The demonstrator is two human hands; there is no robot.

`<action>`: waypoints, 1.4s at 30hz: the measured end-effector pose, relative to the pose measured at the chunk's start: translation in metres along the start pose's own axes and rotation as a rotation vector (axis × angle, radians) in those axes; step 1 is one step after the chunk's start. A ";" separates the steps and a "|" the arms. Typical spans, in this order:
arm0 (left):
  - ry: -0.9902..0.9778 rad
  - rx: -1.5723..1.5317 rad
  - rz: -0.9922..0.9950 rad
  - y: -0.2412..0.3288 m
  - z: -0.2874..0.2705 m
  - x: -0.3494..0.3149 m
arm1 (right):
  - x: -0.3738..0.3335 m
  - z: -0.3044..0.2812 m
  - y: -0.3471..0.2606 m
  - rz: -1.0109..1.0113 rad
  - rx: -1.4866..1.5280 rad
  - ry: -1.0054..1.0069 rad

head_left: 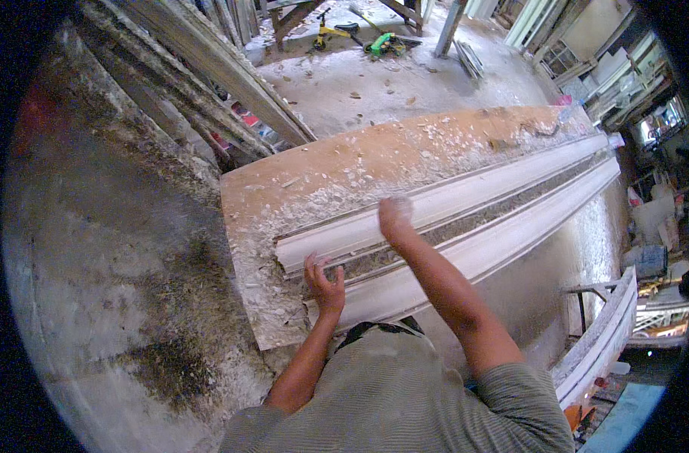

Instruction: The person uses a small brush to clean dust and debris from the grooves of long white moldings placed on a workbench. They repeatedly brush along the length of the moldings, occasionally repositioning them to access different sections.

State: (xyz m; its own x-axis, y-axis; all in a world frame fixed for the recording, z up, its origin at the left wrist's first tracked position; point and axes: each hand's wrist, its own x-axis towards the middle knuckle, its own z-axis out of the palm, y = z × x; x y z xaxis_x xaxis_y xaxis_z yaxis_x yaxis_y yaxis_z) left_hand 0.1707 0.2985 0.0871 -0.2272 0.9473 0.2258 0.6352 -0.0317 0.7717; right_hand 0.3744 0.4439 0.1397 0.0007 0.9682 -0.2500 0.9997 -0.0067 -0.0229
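Two long white plaster mouldings (465, 183) lie side by side on a board-topped table, with a dark debris-filled gap between them. My left hand (325, 285) is at their left ends, fingers curved and apart, nearest the gap and the far moulding's edge. Over the far moulding, my right hand (393, 220) is closed. Something pale shows at its top, but motion smears it and I cannot make out its kind. The nearer moulding (374, 300) passes in front of my body, under my right forearm.
White flakes and crumbs litter the orange-brown tabletop (284, 175). Long planks (231, 83) lean at the far left. A small yellow balance bike (335, 32) and a green toy (384, 45) stand beyond the table. Another white-coated length (605, 332) rests at the right.
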 end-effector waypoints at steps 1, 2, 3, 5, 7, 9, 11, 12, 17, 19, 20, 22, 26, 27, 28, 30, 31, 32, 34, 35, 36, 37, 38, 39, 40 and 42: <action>0.024 -0.114 -0.022 -0.002 -0.006 0.003 | 0.002 -0.001 0.003 0.018 -0.052 0.022; -0.052 -0.373 -0.155 -0.004 -0.011 0.008 | 0.001 -0.002 0.005 -0.087 0.040 0.021; -0.141 -0.641 -0.301 -0.006 -0.015 0.015 | -0.004 -0.001 0.002 -0.126 0.082 0.050; -0.248 -1.008 -0.584 -0.009 -0.021 0.034 | -0.026 0.004 -0.029 -0.378 0.279 0.048; -0.281 -1.198 -0.873 -0.013 -0.027 0.054 | -0.051 0.007 -0.067 -0.624 0.602 -0.089; -0.188 -1.145 -0.754 -0.023 -0.033 0.081 | -0.074 0.004 -0.082 -0.627 0.894 -0.114; -0.229 -0.883 -0.581 -0.050 -0.069 0.105 | -0.095 -0.001 -0.071 -0.573 0.739 0.193; -0.270 -0.754 -0.512 -0.063 -0.085 0.115 | -0.098 -0.004 -0.054 -0.541 0.742 0.171; -0.516 -0.046 -0.106 -0.111 -0.144 0.147 | -0.142 0.008 0.048 -0.183 0.851 0.120; -0.584 0.099 -0.006 -0.113 -0.154 0.157 | -0.173 0.017 0.089 -0.075 0.889 0.180; -0.628 0.160 0.002 -0.111 -0.155 0.163 | -0.190 0.022 0.102 0.111 0.874 0.190; -0.708 0.247 0.030 -0.101 -0.146 0.173 | -0.223 0.029 0.130 0.245 0.897 0.241; -0.839 0.373 0.131 -0.058 -0.079 0.181 | -0.268 0.039 0.151 0.576 1.049 0.335; -0.866 0.411 0.163 -0.042 -0.053 0.180 | -0.274 0.040 0.151 0.595 1.091 0.353; -0.831 0.384 0.214 -0.025 -0.025 0.173 | -0.277 0.040 0.149 0.613 1.134 0.371; -0.802 0.356 0.308 0.013 0.032 0.157 | -0.281 0.037 0.144 0.616 1.126 0.392; -0.808 0.353 0.352 0.033 0.057 0.152 | -0.282 0.035 0.142 0.602 1.072 0.395; -0.798 0.375 0.376 0.051 0.080 0.146 | -0.284 0.033 0.141 0.606 1.050 0.371; -0.823 0.438 0.406 0.072 0.107 0.145 | -0.288 0.031 0.141 0.513 0.912 0.425; -0.859 0.483 0.410 0.077 0.113 0.145 | -0.292 0.032 0.143 0.438 0.862 0.462; -0.856 0.522 0.440 0.077 0.114 0.147 | -0.297 0.034 0.146 0.478 0.876 0.457; -0.871 0.538 0.433 0.073 0.109 0.150 | -0.304 0.039 0.151 0.481 0.893 0.486; -0.848 0.546 0.450 0.062 0.097 0.152 | -0.310 0.045 0.156 0.437 0.913 0.555; -0.827 0.561 0.476 0.050 0.082 0.153 | -0.317 0.053 0.161 0.529 0.934 0.519; -0.788 0.576 0.487 0.036 0.064 0.152 | -0.325 0.062 0.166 0.577 0.955 0.520; -0.746 0.609 0.513 0.015 0.039 0.153 | -0.340 0.082 0.176 0.675 1.025 0.501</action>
State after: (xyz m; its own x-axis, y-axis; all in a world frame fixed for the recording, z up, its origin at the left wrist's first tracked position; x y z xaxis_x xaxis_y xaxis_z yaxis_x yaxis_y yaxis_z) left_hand 0.1744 0.4556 0.1105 0.5436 0.8277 -0.1394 0.8322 -0.5099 0.2180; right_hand 0.5486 0.0930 0.1407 0.7170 0.6860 -0.1236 0.3297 -0.4900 -0.8070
